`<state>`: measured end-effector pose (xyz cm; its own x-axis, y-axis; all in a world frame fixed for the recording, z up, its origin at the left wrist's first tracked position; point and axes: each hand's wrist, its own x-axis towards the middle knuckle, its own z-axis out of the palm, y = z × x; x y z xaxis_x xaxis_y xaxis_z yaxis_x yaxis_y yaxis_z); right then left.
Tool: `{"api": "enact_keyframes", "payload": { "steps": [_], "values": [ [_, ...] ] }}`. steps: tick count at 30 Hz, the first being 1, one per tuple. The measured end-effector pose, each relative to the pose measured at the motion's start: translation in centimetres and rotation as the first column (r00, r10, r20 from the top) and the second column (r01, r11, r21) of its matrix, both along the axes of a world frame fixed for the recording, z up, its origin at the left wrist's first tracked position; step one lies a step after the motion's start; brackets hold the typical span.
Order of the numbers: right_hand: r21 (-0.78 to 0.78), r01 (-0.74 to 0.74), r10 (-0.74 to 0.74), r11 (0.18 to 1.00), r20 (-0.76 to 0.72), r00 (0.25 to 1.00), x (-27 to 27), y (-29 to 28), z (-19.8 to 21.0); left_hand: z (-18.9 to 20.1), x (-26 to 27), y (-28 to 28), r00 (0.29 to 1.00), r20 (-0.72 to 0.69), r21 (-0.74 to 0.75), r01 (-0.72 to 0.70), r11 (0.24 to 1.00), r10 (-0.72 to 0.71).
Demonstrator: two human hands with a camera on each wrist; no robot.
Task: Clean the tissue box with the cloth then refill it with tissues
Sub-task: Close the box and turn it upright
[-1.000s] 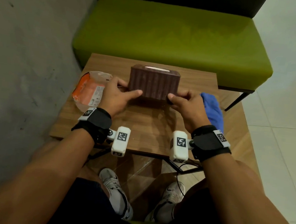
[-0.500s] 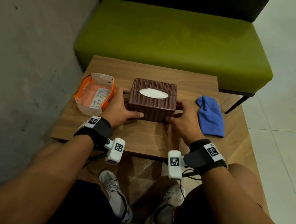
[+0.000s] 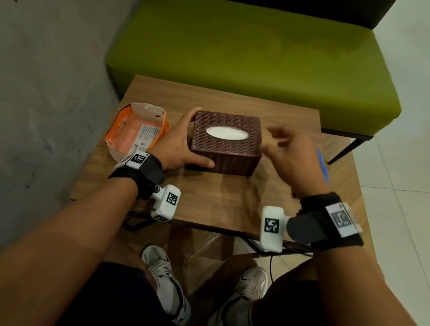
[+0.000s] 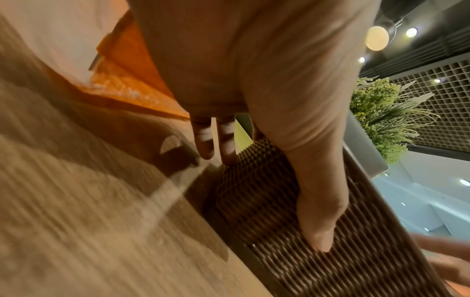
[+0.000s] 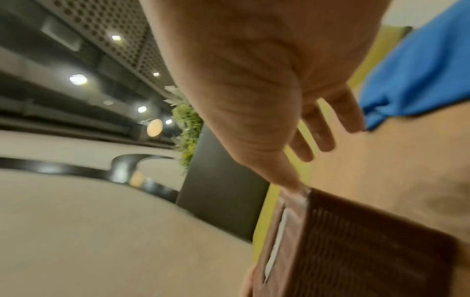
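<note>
Right hand: lifted off the box's right end, which it gripped half a second ago; fingers spread, holding nothing, blurred above the table. Left hand: still clasps the left end, thumb on the near wall. Tissue box: brown woven, now upright mid-table, white tissue filling its oval slot, so refilling looks done. Cloth: blue, crumpled, right of the box. Tissue pack: orange, opened, left.

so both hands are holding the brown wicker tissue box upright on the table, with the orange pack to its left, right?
Not quite: only the left hand holds the tissue box. The head view shows the right hand off it, fingers spread. The orange pack is indeed to its left.
</note>
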<state>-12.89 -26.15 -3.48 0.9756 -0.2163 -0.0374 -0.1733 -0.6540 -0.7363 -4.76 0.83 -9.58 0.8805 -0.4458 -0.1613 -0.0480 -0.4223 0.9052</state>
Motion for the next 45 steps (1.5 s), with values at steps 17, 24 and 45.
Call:
{"api": "enact_keyframes", "payload": {
  "steps": [17,24,45],
  "values": [
    [-0.693,-0.576,0.645,0.434,-0.207,0.736,8.7,4.9,1.0,0.4,0.5,-0.1,0.997,-0.055,-0.029,0.055,0.998,-0.056],
    [-0.702,-0.557,0.677,0.444,-0.145,0.722,8.6,4.7,0.3,0.3,0.4,-0.1,0.996,-0.065,-0.039,0.054,0.998,-0.057],
    [-0.595,-0.466,0.593,0.655,0.023,0.805,7.9,4.5,2.7,0.7,0.0,-0.4,0.995,-0.077,-0.074,0.054,0.996,-0.06]
  ]
}}
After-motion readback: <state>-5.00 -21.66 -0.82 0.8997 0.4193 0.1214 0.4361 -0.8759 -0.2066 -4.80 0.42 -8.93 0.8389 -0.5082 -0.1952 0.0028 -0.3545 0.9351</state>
